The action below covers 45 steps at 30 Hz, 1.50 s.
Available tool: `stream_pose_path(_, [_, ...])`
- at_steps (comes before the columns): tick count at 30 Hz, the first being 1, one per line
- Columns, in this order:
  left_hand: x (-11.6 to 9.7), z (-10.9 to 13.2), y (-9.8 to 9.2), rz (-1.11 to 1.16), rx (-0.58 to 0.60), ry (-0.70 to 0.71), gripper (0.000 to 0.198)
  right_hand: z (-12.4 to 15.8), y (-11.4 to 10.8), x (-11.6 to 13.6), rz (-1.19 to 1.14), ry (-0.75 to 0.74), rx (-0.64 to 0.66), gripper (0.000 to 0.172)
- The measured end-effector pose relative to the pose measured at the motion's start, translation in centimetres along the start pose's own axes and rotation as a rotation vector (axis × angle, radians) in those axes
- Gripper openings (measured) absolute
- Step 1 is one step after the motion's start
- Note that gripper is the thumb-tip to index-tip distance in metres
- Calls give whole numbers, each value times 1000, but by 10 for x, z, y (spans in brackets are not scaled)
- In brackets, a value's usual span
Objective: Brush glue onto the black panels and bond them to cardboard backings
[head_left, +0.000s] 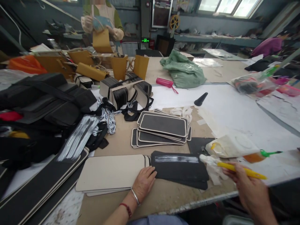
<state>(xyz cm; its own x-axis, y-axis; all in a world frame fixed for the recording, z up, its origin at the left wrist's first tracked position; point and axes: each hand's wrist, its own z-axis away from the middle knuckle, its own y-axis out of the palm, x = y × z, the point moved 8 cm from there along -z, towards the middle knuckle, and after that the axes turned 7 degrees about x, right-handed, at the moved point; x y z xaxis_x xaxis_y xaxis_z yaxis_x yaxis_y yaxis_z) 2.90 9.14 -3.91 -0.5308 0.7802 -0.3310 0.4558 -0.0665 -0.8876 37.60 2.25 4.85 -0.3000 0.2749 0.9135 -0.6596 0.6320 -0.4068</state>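
My left hand (144,182), a bracelet and red beads at its wrist, lies with fingers flat at the right end of a stack of beige panels (110,172). Its fingertips reach the edge of a black panel (179,170). White streaks of what looks like glue run along that black panel's upper part. In my right hand (248,184) is a yellow-handled brush (241,170), gripped by the handle. The brush's head is coated white and is at the black panel's right edge; whether it touches cannot be seen.
Behind lies a pile of black panels with beige rims (164,125). A white container (231,145) and an orange bottle with green nozzle (256,155) stand right. Black bags (47,100) and long strips (44,184) crowd the left. Across the table, a person (103,22) handles a mustard bag.
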Motion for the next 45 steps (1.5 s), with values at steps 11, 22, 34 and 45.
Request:
stream_pose_path(11, [3,-2,-4,48,-44,-33,20,68,199,-4,-292,157,388,46])
stream_pose_path(22, [4,0,0,50,-21,-45,21,29,135,-39,-60,145,247,47])
stream_pose_path(34, [1,-2,-1,0,-12,-12,22,-16,15,-59,353,98,-21,55])
stream_pose_path(45, [9,-2,-4,142,19,-68,25,22,43,-15,309,4,68,51])
